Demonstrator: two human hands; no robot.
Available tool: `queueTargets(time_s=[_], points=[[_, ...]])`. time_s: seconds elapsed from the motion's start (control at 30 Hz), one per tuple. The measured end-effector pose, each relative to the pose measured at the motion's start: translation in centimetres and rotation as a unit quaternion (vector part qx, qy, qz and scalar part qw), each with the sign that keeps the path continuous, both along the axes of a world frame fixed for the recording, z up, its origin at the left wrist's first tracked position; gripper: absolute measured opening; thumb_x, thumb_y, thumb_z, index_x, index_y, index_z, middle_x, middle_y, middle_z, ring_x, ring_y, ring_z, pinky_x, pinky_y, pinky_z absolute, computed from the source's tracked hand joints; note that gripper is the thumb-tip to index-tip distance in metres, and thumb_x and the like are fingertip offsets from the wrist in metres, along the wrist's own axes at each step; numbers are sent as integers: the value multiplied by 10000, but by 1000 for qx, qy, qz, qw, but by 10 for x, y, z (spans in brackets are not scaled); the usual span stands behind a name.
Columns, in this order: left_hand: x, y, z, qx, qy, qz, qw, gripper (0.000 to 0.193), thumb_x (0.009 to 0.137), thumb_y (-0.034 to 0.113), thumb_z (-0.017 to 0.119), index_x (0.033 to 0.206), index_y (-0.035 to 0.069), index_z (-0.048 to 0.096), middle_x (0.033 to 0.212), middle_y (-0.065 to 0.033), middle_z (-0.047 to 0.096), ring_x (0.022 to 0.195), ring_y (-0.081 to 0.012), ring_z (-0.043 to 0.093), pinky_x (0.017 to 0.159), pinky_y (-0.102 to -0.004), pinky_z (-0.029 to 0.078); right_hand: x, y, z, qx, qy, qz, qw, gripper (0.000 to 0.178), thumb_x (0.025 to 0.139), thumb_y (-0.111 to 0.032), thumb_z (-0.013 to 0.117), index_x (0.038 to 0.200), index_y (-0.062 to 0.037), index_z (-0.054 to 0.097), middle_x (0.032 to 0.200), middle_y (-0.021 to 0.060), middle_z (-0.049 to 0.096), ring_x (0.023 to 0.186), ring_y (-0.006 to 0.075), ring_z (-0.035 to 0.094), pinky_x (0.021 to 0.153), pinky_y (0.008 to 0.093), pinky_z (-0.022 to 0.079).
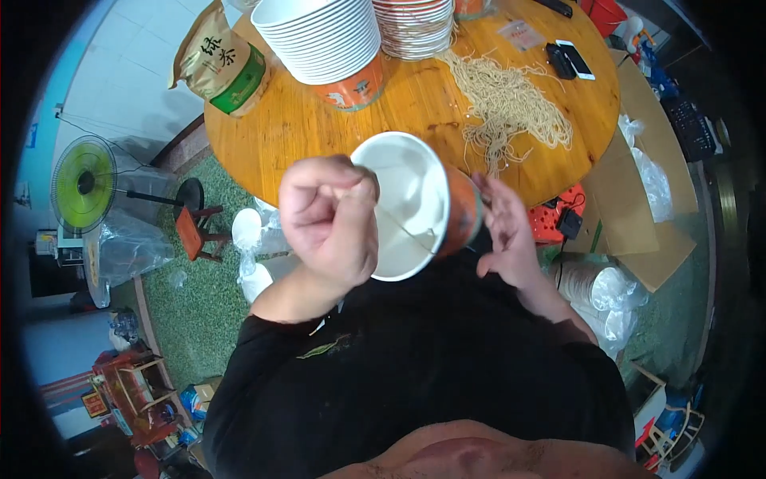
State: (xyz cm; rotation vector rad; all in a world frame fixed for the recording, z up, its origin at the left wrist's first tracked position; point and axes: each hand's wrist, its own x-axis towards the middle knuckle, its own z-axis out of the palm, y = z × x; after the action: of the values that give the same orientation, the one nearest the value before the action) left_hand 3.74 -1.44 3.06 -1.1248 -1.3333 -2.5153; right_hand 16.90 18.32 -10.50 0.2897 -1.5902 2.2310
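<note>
A paper bucket point(405, 191), white inside and orange outside, is tipped with its mouth toward my left hand, in front of the table's near edge. My left hand point(329, 219) is closed in a pinch at the mouth, in front of part of the rim. From its fingers a thin beige string point(405, 231) runs across the opening to the bucket's right inner wall. On the bucket's outer side is my right hand point(509, 231), its fingers apart and slightly curled close to the orange wall. Whether its fingertips touch the bucket, I cannot tell.
On the round wooden table point(279, 144) lie a pile of beige strings point(515, 104), a stack of buckets point(319, 40), a second stack point(415, 32), a brown and green bag point(223, 64) and a phone point(574, 60). A green fan point(84, 184) and wooden stool point(199, 231) stand left.
</note>
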Motion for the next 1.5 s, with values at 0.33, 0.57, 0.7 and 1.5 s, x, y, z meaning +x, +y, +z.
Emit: queueTargets(time_s=[0.33,0.57,0.7,1.5], points=[[21,-14,20,78,-154,-330,928,358,970,84,703,1175,79,409,684,29,417,551,-85,342,559,-274,307,-16,-14,23,-308,-74,189,930,1424,527,-324,1040,1652,-203,175,1703,98,203,1569,307,223,1263,520,226],[13,-19,2,65,-156,-479,862,393,971,122,719,1219,33,427,705,26,441,549,-63,348,535,-253,278,-27,-18,27,-377,-127,230,888,1443,582,-421,1003,1674,-223,80,1658,115,324,1503,332,371,1227,546,323],[14,-19,-15,-35,-72,-273,959,300,936,19,714,1147,31,501,664,43,441,525,-82,356,528,-248,317,-29,-12,45,-281,-126,168,936,1413,601,-481,971,1664,-128,109,1642,135,343,1503,328,369,1230,520,324],[-72,-18,-125,-450,211,199,845,304,823,94,769,1095,5,667,1194,-182,643,1256,-384,581,1066,-483,468,-346,124,387,519,-80,184,831,919,697,-472,865,1459,-59,561,1441,252,571,1336,343,550,1126,398,435]])
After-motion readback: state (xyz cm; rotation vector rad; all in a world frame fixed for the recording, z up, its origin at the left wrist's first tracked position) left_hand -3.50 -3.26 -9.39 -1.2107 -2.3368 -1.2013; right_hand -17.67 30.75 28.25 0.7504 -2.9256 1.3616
